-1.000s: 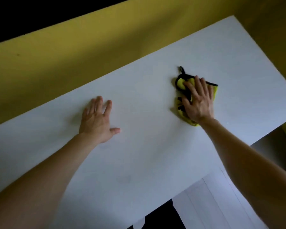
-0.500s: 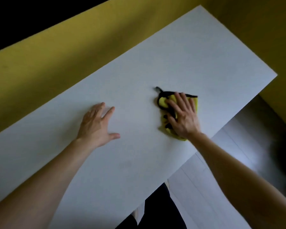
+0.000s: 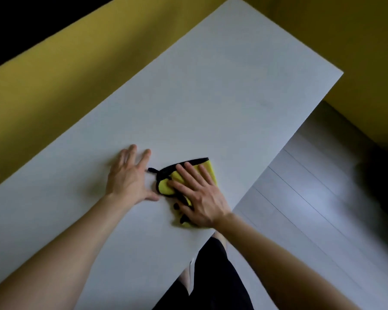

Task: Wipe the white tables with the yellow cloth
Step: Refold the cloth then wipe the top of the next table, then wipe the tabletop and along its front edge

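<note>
White laminate fills most of the head view: one worktop (image 3: 211,104), set slantwise, its far right corner in full sight and its left end cut off by the picture's edge. Yellow wall (image 3: 81,70) runs along its far edge and round the right corner; the top left of the picture is black and nothing can be made out there.

One yellow cloth (image 3: 165,186) with black trim lies bunched close to the worktop's near edge, roughly midway along the part that shows. Much of it is hidden under the right hand (image 3: 199,198), so its full shape and folds cannot be read; a small black loop pokes out at its left end.

Two hands are in view. The right hand lies palm down on the cloth, fingers spread and pressing flat rather than curled round it: a flat, splayed grip, pinning the cloth to the worktop. The left hand (image 3: 128,177) rests palm down on the bare worktop just beside the cloth, fingers apart and gripping nothing, its thumb close to the cloth's left edge; whether they touch cannot be told.

Both forearms are bare and run off the bottom edge. Below the near edge, dark clothing (image 3: 215,278) and pale floorboards (image 3: 311,209) show, the floor's right side blurred.
</note>
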Tool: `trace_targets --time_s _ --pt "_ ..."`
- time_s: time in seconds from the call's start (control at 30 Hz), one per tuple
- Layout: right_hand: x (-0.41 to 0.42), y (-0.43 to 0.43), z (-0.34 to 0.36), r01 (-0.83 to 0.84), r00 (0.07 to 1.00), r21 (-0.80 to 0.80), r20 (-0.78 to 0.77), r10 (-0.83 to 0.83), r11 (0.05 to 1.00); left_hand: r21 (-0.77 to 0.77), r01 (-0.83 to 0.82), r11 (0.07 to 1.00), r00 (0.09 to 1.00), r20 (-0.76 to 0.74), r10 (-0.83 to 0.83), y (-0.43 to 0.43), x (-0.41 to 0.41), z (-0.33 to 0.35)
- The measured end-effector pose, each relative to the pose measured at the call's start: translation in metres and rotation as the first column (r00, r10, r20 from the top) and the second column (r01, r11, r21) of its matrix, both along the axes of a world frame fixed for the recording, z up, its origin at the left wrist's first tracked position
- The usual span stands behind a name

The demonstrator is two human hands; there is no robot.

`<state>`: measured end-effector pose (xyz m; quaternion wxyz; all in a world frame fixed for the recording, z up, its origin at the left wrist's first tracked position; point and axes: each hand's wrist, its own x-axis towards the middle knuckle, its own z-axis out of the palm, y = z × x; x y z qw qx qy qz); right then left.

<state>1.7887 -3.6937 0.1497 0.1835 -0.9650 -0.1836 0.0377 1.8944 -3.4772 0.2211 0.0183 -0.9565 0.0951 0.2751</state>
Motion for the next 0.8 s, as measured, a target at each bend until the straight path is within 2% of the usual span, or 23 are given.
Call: trace_targets --time_s 0.03,0.07,0.17,0.27,0.33,0.37,0.43,0.5,0.57,0.63,0.7,0.8 --pt "0.010 -0.027 -0.004 0.043 0.999 -0.009 0.009 -0.043 0.999 0.008 -0.001 1.000 1.000 -0.009 0.001 -0.001 0.001 0.000" --pt "0.022 -0.058 -0.008 0.153 0.988 -0.032 0.016 -0.153 0.988 0.013 -0.002 1.000 1.000 -0.016 0.003 -0.002 0.001 0.000" --pt "0.060 -0.140 -0.007 0.545 0.838 -0.110 0.024 -0.546 0.831 0.013 -0.016 1.000 1.000 -0.003 0.016 -0.003 0.001 0.000" --pt "0.071 -0.140 -0.007 0.660 0.747 -0.146 0.014 -0.665 0.737 0.015 -0.008 1.000 1.000 0.015 0.008 0.000 0.002 -0.002" --pt "0.052 -0.098 -0.005 0.656 0.751 -0.143 0.024 -0.660 0.741 0.009 -0.007 1.000 1.000 0.009 0.007 0.000 0.001 -0.003" --pt "0.035 -0.069 -0.004 0.609 0.791 -0.124 0.021 -0.612 0.783 0.005 -0.012 1.000 1.000 0.008 0.012 -0.001 0.001 -0.003" --pt "-0.002 -0.007 -0.004 0.435 0.900 -0.067 -0.003 -0.436 0.898 0.006 -0.009 1.000 1.000 0.011 0.008 0.000 0.001 -0.004" --pt "-0.027 0.041 0.000 0.256 0.964 -0.053 -0.053 -0.259 0.965 0.006 0.018 1.000 1.000 0.022 -0.018 0.001 0.002 -0.004" --pt "-0.036 0.054 -0.001 0.159 0.985 -0.042 -0.060 -0.162 0.986 0.011 0.033 0.999 0.999 0.036 -0.033 0.001 0.002 -0.005" --pt "-0.029 0.031 -0.009 0.092 0.996 0.023 -0.023 -0.092 0.995 0.016 0.031 0.999 0.999 0.031 -0.031 0.001 0.001 -0.005" --pt "-0.015 -0.018 -0.016 0.174 0.985 0.053 0.001 -0.174 0.983 0.024 0.019 1.000 1.000 0.008 -0.019 0.000 0.001 -0.004" --pt "0.018 -0.117 -0.016 0.506 0.862 -0.042 0.026 -0.506 0.861 0.035 0.006 0.999 1.000 -0.006 -0.006 0.000 0.001 -0.004"
